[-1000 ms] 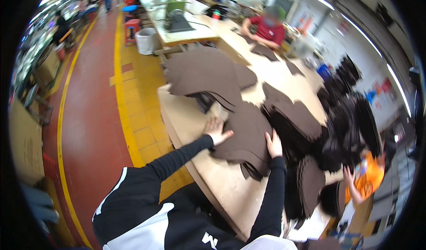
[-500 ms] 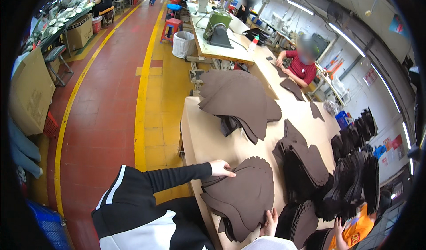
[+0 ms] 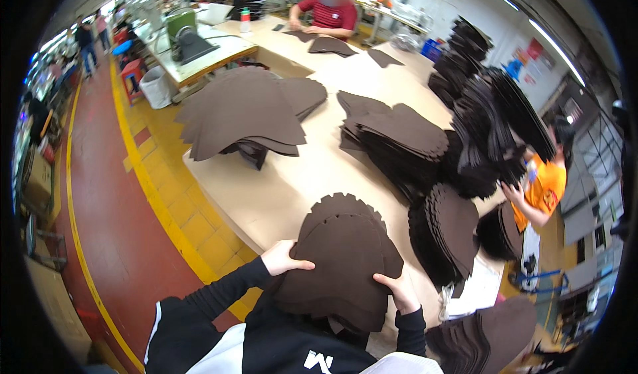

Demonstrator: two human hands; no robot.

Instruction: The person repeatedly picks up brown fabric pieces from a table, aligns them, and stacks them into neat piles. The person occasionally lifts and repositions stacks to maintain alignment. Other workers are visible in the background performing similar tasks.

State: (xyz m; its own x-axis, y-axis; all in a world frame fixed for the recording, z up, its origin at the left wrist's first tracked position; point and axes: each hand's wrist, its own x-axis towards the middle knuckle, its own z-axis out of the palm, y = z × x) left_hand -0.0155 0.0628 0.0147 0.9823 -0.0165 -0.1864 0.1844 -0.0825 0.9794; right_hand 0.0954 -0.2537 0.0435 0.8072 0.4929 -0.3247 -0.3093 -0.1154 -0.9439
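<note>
A stack of dark brown flat cut pieces [image 3: 342,261] with a scalloped upper edge sits at the table's near edge, close against my body. My left hand [image 3: 286,258] grips its left side, thumb lying on top and fingers out of sight underneath. On the right side, my right hand [image 3: 400,289] holds it the same way, thumb over the top piece. Just beyond, a fanned pile of similar brown pieces [image 3: 242,115] rests on the table [image 3: 232,191].
Several more stacks of brown pieces [image 3: 399,135] fill the table's right half, with white papers [image 3: 475,293] near them. A co-worker in orange [image 3: 546,188] stands at the right; another in a red shirt [image 3: 329,16] sits at the far end. A sewing machine [image 3: 186,36] stands beyond.
The view has swung to the right. The stack now lies closer to my body, turned with its scalloped edge facing away. My right hand has moved from its near corner to its right side.
</note>
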